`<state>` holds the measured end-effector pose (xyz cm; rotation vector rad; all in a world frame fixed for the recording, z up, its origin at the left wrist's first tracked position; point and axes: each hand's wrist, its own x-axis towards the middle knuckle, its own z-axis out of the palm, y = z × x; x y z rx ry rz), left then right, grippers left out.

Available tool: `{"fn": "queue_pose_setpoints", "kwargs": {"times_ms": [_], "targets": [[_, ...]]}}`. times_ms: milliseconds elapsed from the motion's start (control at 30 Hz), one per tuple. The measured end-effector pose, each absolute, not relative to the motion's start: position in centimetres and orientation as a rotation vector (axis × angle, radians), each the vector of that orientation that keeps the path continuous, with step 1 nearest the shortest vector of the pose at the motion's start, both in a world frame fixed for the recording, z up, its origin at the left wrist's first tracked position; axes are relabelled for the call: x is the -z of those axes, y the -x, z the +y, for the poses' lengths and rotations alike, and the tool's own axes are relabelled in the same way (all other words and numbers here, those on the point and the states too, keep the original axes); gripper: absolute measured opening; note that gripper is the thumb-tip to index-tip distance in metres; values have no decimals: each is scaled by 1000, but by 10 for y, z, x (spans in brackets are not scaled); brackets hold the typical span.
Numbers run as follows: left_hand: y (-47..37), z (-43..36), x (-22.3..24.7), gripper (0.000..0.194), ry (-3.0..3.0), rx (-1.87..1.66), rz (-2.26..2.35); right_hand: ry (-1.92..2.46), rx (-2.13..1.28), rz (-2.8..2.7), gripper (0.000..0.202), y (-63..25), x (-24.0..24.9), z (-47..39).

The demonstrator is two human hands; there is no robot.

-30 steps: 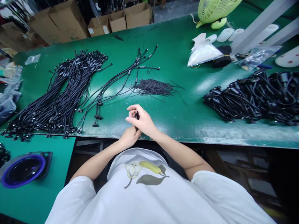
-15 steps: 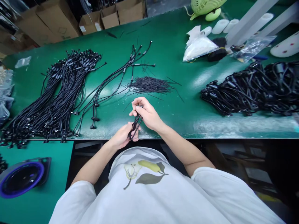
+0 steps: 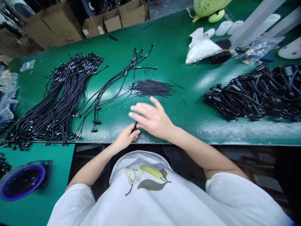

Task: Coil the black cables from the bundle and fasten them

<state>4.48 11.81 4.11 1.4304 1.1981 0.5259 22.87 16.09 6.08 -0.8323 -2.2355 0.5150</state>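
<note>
My left hand (image 3: 125, 137) is closed on a black cable (image 3: 134, 127) near the table's front edge; most of the cable is hidden by my hands. Just above and to the right, my right hand (image 3: 152, 119) has its fingers stretched out and apart, slightly blurred, with nothing visible in it. Beyond the hands lies a pile of short black ties (image 3: 152, 88). Several loose black cables (image 3: 110, 80) with grey sleeves and plugs spread to the left of that pile.
A big bundle of straight black cables (image 3: 68, 94) covers the table's left side. Coiled cables (image 3: 256, 94) are heaped on the right. At the back right are a white plastic bag (image 3: 202, 48) and a green basket (image 3: 209, 8). A purple-rimmed bowl (image 3: 42, 175) sits lower left.
My right hand has let go of the cable, opened its fingers and shifted slightly right. The left hand keeps its hold, and the looped cable is now mostly out of sight.
</note>
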Motion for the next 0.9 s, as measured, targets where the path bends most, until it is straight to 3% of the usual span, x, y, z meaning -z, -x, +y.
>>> {"fn": "queue_pose_setpoints", "kwargs": {"times_ms": [133,333,533,800,900], "targets": [[-41,119,-53,8,-1790,-316,1227,840,-448,-2872,41,-237,-57,149],[-36,113,-69,33,-1589,-208,895,780,-742,-2977,33,-245,-65,144],[-39,121,-51,38,-1281,-189,793,620,-375,-3126,29,-242,-53,142],[-46,120,-45,42,-976,-313,819,584,-162,-2994,42,-253,-42,161],[-46,115,-45,41,-1001,-325,852,562,-110,-2992,37,-257,-38,156]]}}
